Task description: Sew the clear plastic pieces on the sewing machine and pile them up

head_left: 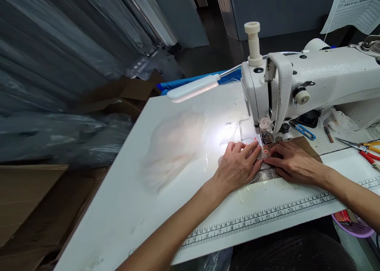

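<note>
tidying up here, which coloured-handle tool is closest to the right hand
The blue thread snips, lying just beyond the right hand; the yellow-handled tool and red-handled tool lie farther right.

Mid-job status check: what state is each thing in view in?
Left hand: resting on the material, fingers spread.
Right hand: on the material, fingers bent; grip unclear.
Brown piece: lying on the table, partly under the right hand.
Lamp: seems lit, bright patch on the table nearby.
Sewing machine: upright; cannot tell whether running.
Blue snips: lying beside the machine, unheld.
Paper sheet: curled.
</note>
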`<state>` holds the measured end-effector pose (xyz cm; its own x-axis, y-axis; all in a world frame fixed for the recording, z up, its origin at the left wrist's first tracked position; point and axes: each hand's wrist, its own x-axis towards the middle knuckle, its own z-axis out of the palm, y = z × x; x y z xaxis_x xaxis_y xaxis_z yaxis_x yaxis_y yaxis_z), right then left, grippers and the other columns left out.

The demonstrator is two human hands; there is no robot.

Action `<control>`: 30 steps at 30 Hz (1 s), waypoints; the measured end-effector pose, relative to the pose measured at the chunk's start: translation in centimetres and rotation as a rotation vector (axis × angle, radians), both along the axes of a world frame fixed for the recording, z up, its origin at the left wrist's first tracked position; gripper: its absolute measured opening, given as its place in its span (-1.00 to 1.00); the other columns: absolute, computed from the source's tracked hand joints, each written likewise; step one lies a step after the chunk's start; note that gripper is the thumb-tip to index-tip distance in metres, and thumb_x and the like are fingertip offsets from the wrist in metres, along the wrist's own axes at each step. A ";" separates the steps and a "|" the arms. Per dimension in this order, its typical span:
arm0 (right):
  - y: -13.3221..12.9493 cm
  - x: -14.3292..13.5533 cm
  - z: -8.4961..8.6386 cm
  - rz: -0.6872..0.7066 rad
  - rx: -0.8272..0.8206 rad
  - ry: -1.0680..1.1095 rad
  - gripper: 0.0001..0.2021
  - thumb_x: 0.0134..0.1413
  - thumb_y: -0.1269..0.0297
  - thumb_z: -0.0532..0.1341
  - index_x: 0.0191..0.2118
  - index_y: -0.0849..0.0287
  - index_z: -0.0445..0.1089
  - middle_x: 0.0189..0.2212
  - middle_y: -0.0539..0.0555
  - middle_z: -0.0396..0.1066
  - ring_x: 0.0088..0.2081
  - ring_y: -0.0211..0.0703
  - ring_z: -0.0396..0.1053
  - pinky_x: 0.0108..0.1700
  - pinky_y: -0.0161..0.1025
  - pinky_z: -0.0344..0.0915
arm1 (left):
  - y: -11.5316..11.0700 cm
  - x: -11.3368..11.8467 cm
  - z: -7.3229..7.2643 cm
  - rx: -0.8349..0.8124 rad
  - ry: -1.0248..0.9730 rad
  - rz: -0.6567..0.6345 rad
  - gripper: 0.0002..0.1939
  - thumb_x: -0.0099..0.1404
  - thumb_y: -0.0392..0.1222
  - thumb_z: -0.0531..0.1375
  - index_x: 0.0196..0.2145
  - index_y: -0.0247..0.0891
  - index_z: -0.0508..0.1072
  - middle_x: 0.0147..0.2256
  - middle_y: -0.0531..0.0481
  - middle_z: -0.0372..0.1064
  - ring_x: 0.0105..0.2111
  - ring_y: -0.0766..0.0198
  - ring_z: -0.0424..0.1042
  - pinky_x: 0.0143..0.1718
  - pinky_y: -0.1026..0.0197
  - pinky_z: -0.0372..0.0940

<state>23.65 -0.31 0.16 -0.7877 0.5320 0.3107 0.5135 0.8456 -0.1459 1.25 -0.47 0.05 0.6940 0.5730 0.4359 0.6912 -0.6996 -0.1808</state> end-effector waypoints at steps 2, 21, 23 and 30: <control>0.0 -0.2 0.0 -0.010 0.013 -0.017 -0.76 0.24 0.43 0.06 -0.05 0.21 0.41 -0.14 0.19 0.33 -0.11 -0.05 0.27 -0.05 -0.06 0.38 | 0.5 0.0 -0.1 -0.007 0.022 -0.005 -0.70 0.46 -0.13 0.00 -0.05 -0.32 0.43 -0.01 -0.18 0.44 -0.29 0.11 0.34 -0.31 0.04 0.18; -0.4 -0.8 0.2 -0.120 0.012 -0.053 -0.73 0.27 0.44 0.02 0.04 0.24 0.30 -0.12 0.23 0.31 -0.12 -0.04 0.29 -0.10 -0.04 0.41 | 2.7 -0.8 0.4 -0.289 -0.017 -0.024 -0.54 0.47 -0.01 -0.09 0.06 -0.35 0.41 0.00 -0.20 0.45 -0.13 0.03 0.36 -0.17 -0.04 0.21; -0.4 -0.8 0.2 -0.123 0.003 -0.057 -0.72 0.27 0.44 0.02 0.04 0.24 0.30 -0.12 0.23 0.30 -0.13 -0.04 0.28 -0.10 -0.03 0.41 | 2.6 -0.9 0.4 -0.287 -0.024 -0.031 -0.54 0.47 -0.01 -0.09 0.06 -0.34 0.41 -0.01 -0.21 0.45 -0.13 0.03 0.36 -0.16 -0.04 0.20; -0.4 -0.9 0.0 -0.138 -0.026 -0.060 -0.71 0.25 0.43 0.02 0.04 0.22 0.31 -0.10 0.24 0.29 -0.11 -0.02 0.25 -0.10 -0.03 0.40 | 2.7 -1.1 0.1 -0.266 -0.068 -0.066 -0.57 0.47 -0.03 -0.07 0.06 -0.31 0.42 -0.08 -0.19 0.49 -0.14 0.04 0.37 -0.17 -0.04 0.23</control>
